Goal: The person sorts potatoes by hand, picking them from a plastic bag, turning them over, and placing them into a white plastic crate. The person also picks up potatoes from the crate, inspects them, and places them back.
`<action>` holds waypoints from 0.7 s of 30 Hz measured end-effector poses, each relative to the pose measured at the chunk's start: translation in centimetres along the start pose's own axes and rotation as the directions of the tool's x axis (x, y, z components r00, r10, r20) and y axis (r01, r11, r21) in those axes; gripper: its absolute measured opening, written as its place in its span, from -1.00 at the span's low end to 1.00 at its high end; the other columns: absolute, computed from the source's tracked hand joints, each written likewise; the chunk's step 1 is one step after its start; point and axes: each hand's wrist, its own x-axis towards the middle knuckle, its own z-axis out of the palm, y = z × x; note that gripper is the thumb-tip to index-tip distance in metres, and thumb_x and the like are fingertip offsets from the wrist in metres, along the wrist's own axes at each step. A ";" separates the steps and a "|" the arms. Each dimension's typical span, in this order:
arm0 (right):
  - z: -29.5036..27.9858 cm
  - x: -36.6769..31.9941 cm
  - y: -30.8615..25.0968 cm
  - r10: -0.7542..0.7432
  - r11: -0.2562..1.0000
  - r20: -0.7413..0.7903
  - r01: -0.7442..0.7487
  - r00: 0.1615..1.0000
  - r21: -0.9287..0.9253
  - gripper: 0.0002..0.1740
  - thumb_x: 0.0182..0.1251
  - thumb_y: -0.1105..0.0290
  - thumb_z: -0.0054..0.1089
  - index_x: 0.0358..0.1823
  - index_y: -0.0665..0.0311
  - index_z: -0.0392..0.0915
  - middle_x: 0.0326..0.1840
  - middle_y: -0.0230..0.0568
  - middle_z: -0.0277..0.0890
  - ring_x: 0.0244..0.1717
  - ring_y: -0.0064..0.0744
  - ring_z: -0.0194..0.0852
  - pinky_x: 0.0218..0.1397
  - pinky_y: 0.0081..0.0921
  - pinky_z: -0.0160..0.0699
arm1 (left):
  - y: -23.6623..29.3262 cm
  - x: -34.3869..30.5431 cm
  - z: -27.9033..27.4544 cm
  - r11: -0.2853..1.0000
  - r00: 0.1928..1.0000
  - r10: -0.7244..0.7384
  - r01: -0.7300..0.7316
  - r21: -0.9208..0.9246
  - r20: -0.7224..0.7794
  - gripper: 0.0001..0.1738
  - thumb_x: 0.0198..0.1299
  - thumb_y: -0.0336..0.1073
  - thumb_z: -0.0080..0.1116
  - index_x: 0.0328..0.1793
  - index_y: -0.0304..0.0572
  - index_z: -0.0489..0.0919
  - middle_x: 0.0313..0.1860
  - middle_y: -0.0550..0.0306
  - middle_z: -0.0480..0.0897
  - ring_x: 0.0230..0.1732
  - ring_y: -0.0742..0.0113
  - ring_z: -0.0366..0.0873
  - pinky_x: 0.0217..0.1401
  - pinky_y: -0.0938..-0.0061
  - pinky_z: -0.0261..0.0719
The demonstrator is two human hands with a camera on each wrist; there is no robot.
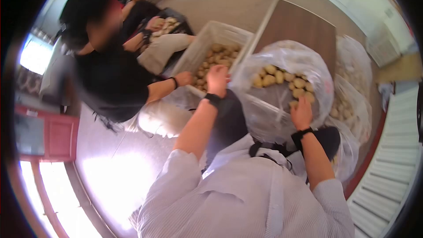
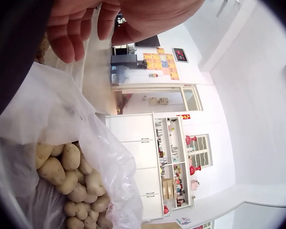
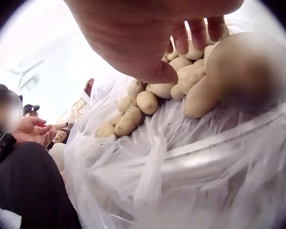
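Note:
Potatoes [image 1: 288, 77] lie in a clear plastic bag [image 1: 319, 59] spread over a container in front of the person. My right hand [image 1: 302, 113] reaches into the bag's near right side; in the right wrist view its fingers [image 3: 197, 36] hang relaxed over the potatoes [image 3: 128, 121], and the thumb rests near them. My left hand [image 1: 217, 79] is above the near right edge of a white crate [image 1: 187, 64] holding more potatoes. In the left wrist view the left fingers [image 2: 76, 40] hang loosely bent with nothing visible in them, beyond the bag [image 2: 109, 148].
Another person in black [image 1: 112, 79] sits at the left, a hand by the crate. A brown-topped table [image 1: 299, 26] stands beyond the bag. Filled clear bags [image 1: 352, 101] stand at the right. Behind the other person's knee is a dark crate [image 1: 183, 26].

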 end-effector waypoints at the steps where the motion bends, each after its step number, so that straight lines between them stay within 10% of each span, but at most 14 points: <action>1: 0.4 -0.2 -0.1 -0.055 0.998 -0.004 0.055 0.998 -0.042 -0.54 0.01 0.45 0.26 0.02 0.25 0.44 -0.06 0.01 0.45 -0.10 0.15 0.49 -0.06 0.01 0.46 | 0.3 -0.2 0.2 1.000 1.000 0.019 -0.019 -0.013 -0.013 -0.70 0.32 -0.33 0.07 0.12 -0.28 0.51 -0.13 0.08 0.58 -0.28 0.29 0.59 -0.33 0.41 0.61; 15: 2.8 0.3 1.6 0.000 0.992 0.277 0.035 0.961 -0.123 -0.54 0.09 0.49 0.15 0.10 0.26 0.42 0.21 0.00 0.37 -0.03 0.17 0.53 -0.01 -0.02 0.53 | 1.6 -0.8 0.2 0.998 0.999 -0.046 0.047 -0.038 0.009 -0.66 0.33 -0.33 0.06 0.16 -0.35 0.47 -0.05 0.03 0.55 -0.26 0.28 0.59 -0.31 0.37 0.61; 21: 4.0 1.1 2.9 0.005 0.995 0.124 -0.017 0.992 0.098 -0.62 0.18 0.30 0.21 0.02 0.22 0.48 -0.08 -0.06 0.55 -0.18 -0.01 0.60 -0.14 -0.14 0.56 | 1.7 -1.0 0.1 0.999 0.999 -0.041 0.041 -0.024 0.014 -0.65 0.33 -0.33 0.06 0.18 -0.36 0.45 -0.03 0.03 0.54 -0.24 0.26 0.58 -0.32 0.37 0.59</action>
